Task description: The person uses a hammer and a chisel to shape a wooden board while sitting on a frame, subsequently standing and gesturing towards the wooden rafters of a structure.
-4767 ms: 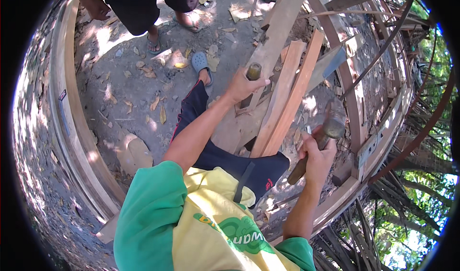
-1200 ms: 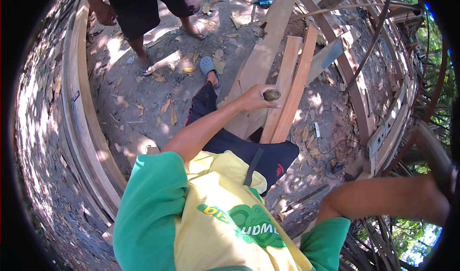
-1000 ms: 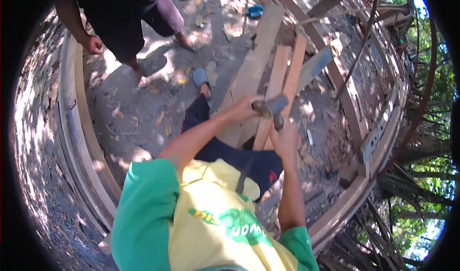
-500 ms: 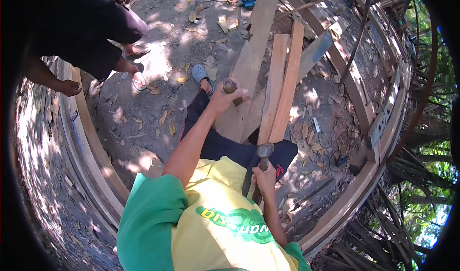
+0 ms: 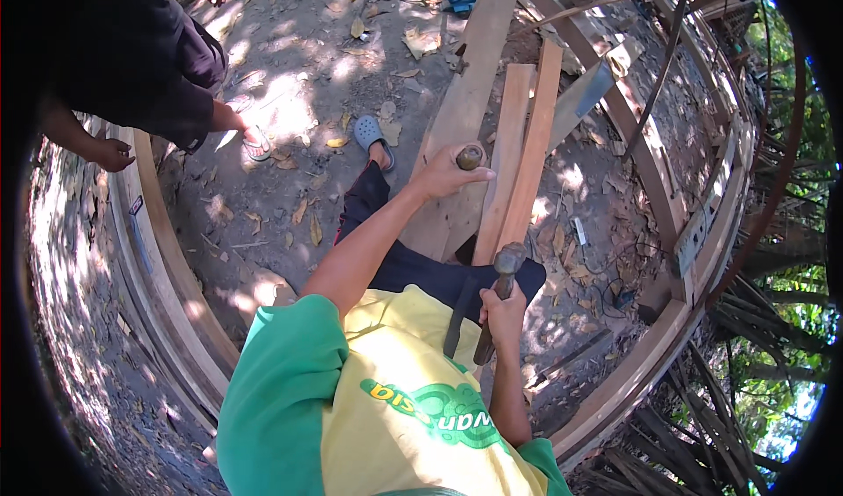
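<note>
My left hand (image 5: 442, 176) is closed around an upright chisel (image 5: 470, 156). The rounded brown butt of its handle faces up, and its blade is hidden below my hand. It is over the wide weathered plank (image 5: 486, 44), close to the left edge of two narrow reddish boards (image 5: 537, 118). In my right hand (image 5: 502, 314) is a hammer (image 5: 509, 259), gripped by its handle with the dark metal head upward. The hammer head is near the close ends of the reddish boards, above my bent leg and apart from the chisel.
Another person (image 5: 158, 66) stands at the upper left, beside long stacked timbers (image 5: 167, 241). A handsaw (image 5: 594, 90) lies across wood beyond the boards. More beams (image 5: 645, 136) cross the right side. A blue object (image 5: 460, 2) lies at the far end, among dry leaves.
My left hand has moved right with the chisel, toward the reddish boards. My right hand has shifted up and right with the hammer. The other person has moved slightly left.
</note>
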A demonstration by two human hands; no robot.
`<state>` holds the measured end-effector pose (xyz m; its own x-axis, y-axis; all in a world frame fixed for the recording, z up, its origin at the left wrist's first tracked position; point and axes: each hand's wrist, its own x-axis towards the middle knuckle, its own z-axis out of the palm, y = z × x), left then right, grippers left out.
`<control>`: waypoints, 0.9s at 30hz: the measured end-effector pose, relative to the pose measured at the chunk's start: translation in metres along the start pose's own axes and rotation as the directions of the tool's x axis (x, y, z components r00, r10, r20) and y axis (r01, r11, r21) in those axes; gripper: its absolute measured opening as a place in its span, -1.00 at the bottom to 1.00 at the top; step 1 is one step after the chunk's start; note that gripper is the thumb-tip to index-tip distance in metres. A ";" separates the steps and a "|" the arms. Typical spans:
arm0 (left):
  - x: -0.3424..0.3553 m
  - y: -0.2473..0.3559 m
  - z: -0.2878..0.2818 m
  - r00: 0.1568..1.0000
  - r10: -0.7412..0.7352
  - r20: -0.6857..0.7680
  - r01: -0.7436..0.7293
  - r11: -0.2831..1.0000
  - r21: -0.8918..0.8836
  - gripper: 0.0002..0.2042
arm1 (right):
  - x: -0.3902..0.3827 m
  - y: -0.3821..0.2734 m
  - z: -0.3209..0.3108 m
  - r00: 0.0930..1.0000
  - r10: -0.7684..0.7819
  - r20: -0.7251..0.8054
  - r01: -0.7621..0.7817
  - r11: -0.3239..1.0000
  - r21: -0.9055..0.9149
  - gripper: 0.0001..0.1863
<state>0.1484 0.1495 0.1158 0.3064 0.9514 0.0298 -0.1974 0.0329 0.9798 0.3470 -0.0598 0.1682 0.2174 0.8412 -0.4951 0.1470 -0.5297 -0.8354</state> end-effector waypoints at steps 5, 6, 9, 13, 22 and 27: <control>0.008 0.001 -0.003 1.000 0.001 0.016 -0.001 1.000 -0.011 -0.74 | -0.001 -0.005 -0.003 1.000 0.001 -0.006 -0.001 1.000 0.017 -0.84; 0.011 0.001 -0.004 1.000 0.013 0.019 -0.013 0.999 0.029 -0.73 | -0.001 -0.008 -0.003 1.000 -0.011 -0.004 0.011 1.000 0.008 -0.85; 0.021 0.002 -0.009 0.999 0.031 0.018 -0.032 0.993 0.117 -0.71 | 0.000 -0.015 -0.006 0.999 -0.034 -0.002 0.034 0.999 0.000 -0.85; 0.020 0.004 0.008 0.995 0.083 0.061 -0.093 0.976 0.195 -0.66 | -0.001 -0.032 -0.009 0.998 -0.061 -0.018 0.061 0.998 0.000 -0.85; 0.003 -0.008 0.023 0.983 0.157 -0.101 -0.136 0.973 0.188 -0.62 | -0.015 -0.134 -0.034 0.952 -0.295 -0.081 0.299 0.953 0.049 -0.84; 0.003 0.008 0.020 0.994 -0.111 0.002 0.110 0.985 0.134 -0.63 | -0.060 -0.266 -0.093 0.499 -0.817 -0.289 0.864 0.495 0.090 -0.83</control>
<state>0.1664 0.1467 0.1277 0.3286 0.9412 -0.0788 -0.0356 0.0958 0.9948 0.3849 0.0210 0.4425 0.2667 0.8209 0.5049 0.1733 0.4745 -0.8630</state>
